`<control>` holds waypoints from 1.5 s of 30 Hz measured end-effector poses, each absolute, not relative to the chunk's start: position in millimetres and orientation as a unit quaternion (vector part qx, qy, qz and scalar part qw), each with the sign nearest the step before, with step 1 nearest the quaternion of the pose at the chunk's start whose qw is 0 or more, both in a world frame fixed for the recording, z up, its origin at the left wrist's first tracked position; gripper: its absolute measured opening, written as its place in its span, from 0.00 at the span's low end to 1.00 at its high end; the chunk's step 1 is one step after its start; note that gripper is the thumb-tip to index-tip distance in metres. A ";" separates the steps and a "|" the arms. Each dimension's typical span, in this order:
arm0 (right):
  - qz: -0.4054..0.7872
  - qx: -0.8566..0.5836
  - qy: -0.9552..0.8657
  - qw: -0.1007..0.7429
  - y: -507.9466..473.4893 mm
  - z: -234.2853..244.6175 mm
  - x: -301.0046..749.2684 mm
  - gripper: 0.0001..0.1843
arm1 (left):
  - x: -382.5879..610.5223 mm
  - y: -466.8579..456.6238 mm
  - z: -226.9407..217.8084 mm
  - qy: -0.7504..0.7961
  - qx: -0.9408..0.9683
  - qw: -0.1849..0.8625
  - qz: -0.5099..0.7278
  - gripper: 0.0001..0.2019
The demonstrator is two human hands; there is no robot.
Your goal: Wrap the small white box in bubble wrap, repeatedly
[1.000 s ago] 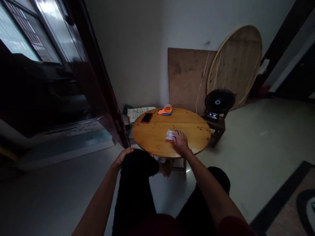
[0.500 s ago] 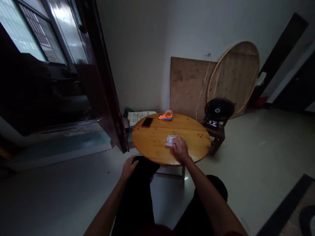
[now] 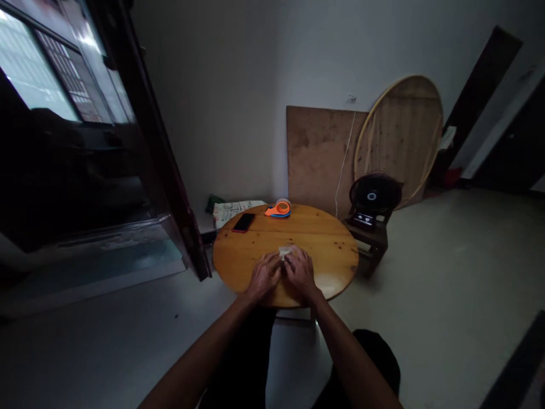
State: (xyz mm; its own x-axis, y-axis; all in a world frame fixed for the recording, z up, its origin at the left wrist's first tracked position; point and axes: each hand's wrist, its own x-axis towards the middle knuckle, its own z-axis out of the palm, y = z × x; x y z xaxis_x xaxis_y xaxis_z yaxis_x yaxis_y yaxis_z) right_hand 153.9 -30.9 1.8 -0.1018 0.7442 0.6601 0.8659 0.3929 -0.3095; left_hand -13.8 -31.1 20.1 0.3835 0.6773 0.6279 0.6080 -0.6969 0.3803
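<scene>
A small, pale, partly see-through packet [image 3: 285,250] is at the near middle of the round wooden table [image 3: 323,238]. My left hand [image 3: 266,274] is curled at its left side, fingertips closed on the edge. From the right, my right hand [image 3: 300,270] has its fingers bent over the same packet, gripping it. Both hands hide most of the packet, and its contents cannot be made out. Toward the far edge of the table lie an orange tape dispenser [image 3: 281,209] with a roll of tape and, further left, a dark phone [image 3: 244,222] with a red edge.
A black fan [image 3: 372,196] stands on a dark wooden stool [image 3: 377,234] right of the table. A brown board [image 3: 317,153] and a round tabletop [image 3: 402,128] lean on the wall. A dark door [image 3: 159,153] stands at the left. Behind the table lies a printed bag [image 3: 230,211].
My left hand has come up from my thigh onto the table and taken hold of the packet. My right hand has drawn the packet slightly nearer. The view has shifted a little.
</scene>
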 end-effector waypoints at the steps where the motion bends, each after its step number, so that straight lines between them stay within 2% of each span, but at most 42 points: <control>1: -0.070 -0.545 -0.735 0.397 -30.5 1.1 154.6 0.13 | -9.0 -24.8 19.8 0.385 0.835 0.040 0.390 0.19; 6: 0.006 -0.532 -0.724 0.439 -27.5 -3.1 157.5 0.16 | 3.7 -7.0 7.8 0.377 0.842 0.044 0.383 0.18; 11: 0.128 -0.514 -0.633 0.565 -25.6 -8.4 169.2 0.13 | 7.5 -4.3 -4.6 0.389 0.826 0.043 0.405 0.16; 13: 0.180 -0.527 -0.587 0.587 -22.3 -8.0 180.1 0.14 | 8.4 -5.2 -4.3 0.397 0.824 0.045 0.401 0.15; 17: 0.231 -0.555 -0.586 0.543 -3.2 2.0 201.1 0.15 | 9.4 -7.4 1.6 0.403 0.828 0.057 0.385 0.15; 22: 0.217 -0.542 -0.653 0.483 38.6 15.9 203.2 0.15 | 9.7 -8.3 3.7 0.405 0.829 0.058 0.380 0.16; 26: 0.192 -0.533 -0.714 0.411 65.0 21.0 194.5 0.13 | 9.8 -9.1 3.4 0.411 0.826 0.058 0.382 0.16; 29: 0.185 -0.534 -0.738 0.368 75.4 25.5 190.6 0.07 | 9.1 -8.8 3.5 0.411 0.827 0.064 0.377 0.17; 32: 0.209 -0.515 -0.734 0.390 78.6 30.3 189.9 0.06 | 7.6 -6.9 2.5 0.407 0.830 0.067 0.376 0.17; 36: 0.309 -0.452 -0.715 0.436 71.9 36.8 191.1 0.07 | 6.4 -4.2 1.7 0.402 0.837 0.079 0.363 0.18; 39: 0.353 -0.398 -0.729 0.429 62.9 42.3 192.2 0.07 | 7.1 -3.8 2.5 0.407 0.838 0.084 0.354 0.19; 45: 0.371 -0.343 -0.770 0.390 53.4 49.6 194.9 0.10 | 9.3 -5.5 5.8 0.415 0.833 0.074 0.358 0.17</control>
